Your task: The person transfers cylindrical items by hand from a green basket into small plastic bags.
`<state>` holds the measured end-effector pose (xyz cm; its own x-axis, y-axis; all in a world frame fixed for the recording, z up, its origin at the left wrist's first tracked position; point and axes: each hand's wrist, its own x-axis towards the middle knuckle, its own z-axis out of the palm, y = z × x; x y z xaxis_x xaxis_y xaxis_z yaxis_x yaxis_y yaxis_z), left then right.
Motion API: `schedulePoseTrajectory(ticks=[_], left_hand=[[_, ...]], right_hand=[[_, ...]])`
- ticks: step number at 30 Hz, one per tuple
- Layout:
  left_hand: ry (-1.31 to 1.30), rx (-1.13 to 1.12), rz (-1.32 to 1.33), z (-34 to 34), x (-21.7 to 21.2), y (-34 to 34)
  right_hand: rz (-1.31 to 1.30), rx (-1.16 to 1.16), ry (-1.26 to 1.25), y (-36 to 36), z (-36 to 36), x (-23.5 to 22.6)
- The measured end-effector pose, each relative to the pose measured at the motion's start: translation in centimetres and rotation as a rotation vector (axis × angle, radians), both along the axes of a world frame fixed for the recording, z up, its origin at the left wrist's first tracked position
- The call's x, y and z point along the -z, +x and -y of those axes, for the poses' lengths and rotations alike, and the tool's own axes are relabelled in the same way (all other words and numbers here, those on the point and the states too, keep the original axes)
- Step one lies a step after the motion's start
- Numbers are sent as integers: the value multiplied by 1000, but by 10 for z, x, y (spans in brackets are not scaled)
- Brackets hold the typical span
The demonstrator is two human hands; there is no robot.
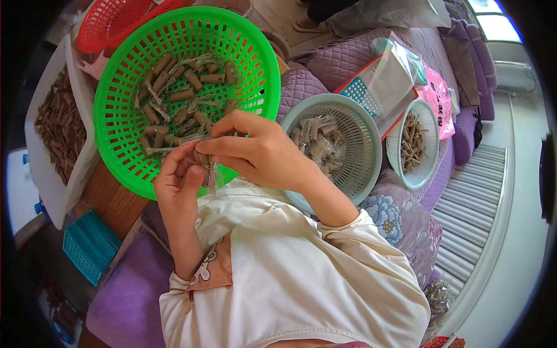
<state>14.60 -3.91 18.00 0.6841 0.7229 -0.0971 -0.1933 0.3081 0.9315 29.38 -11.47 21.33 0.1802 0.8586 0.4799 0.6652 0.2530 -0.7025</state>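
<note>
Over the near rim of a green plastic basket [125, 168], both my hands meet at a clear plastic packet [210, 177] that seems to have brown pieces in it. My left hand [181, 182] is closed around it from the left, thumb on the near side. With bent fingers, my right hand [258, 145] pinches the packet's upper part; the fingertips partly hide it. Inside the basket lie several brown cylinders [183, 94], some with twisted strands of clear plastic about them.
A white tray [75, 110] of brown pieces stands at left, a red basket [96, 29] behind it. On the right are a grey-green basket [371, 136] with plastic-wrapped pieces and a pale bowl [432, 156] of brown sticks. A teal basket [90, 246] sits lower left. Another person's foot [309, 25] shows at the top.
</note>
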Motion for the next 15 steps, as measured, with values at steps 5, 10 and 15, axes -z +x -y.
schedulePoseTrajectory(ticks=[5, 10, 15], left_hand=[[40, 30, -63, 9, -8, 6], [126, 124, -80, 9, -10, 2], [57, 60, -49, 5, -3, -5]], right_hand=[[-31, 51, 43, 1, 1, -2], [89, -22, 16, 5, 4, -1], [53, -169, -94, 6, 18, 1]])
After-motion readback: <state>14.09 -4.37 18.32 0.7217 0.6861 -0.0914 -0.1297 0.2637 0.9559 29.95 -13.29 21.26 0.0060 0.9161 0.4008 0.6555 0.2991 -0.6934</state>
